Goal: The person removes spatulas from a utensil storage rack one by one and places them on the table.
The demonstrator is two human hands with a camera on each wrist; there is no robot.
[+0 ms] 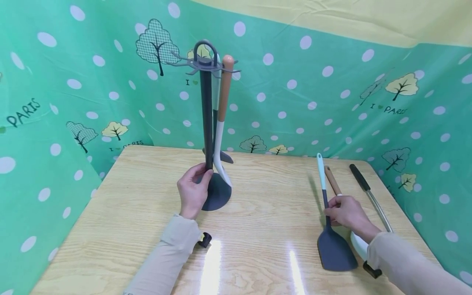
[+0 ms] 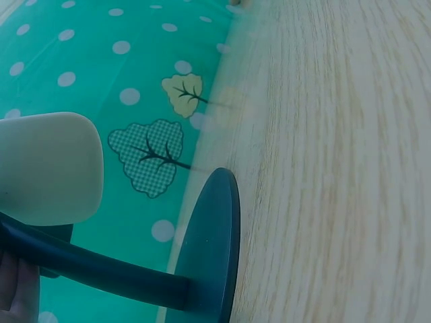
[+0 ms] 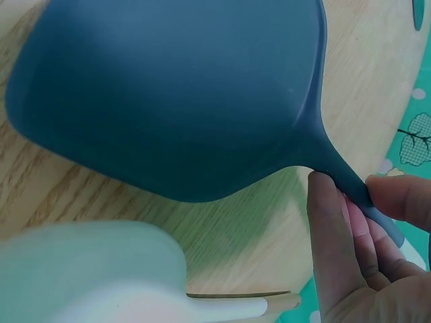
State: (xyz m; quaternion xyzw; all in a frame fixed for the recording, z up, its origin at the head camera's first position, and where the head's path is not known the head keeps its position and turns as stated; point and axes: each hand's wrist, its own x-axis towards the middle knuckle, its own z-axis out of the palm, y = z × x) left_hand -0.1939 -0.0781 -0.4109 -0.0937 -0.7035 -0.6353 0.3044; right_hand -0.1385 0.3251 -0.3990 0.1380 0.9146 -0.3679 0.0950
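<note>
My left hand (image 1: 193, 190) grips the dark pole (image 1: 207, 119) of a utensil stand just above its round base (image 1: 217, 194). From the stand's hook ring (image 1: 205, 65) hangs a white utensil with a wooden handle (image 1: 225, 92). Behind it hangs another with a pale green handle (image 1: 216, 94) and dark head. On the right, my right hand (image 1: 344, 211) pinches the neck of a spatula (image 1: 335, 250) with a dark blade and light blue handle. In the right wrist view, the spatula's blade (image 3: 182, 101) is above the tabletop, casting a shadow.
Under and beside my right hand lies a white utensil with a wooden handle (image 1: 333, 180). Farther right lies a tool with a black handle (image 1: 359, 176) and metal shaft. A green dotted cloth (image 1: 280, 98) hangs behind the wooden table (image 1: 265, 229).
</note>
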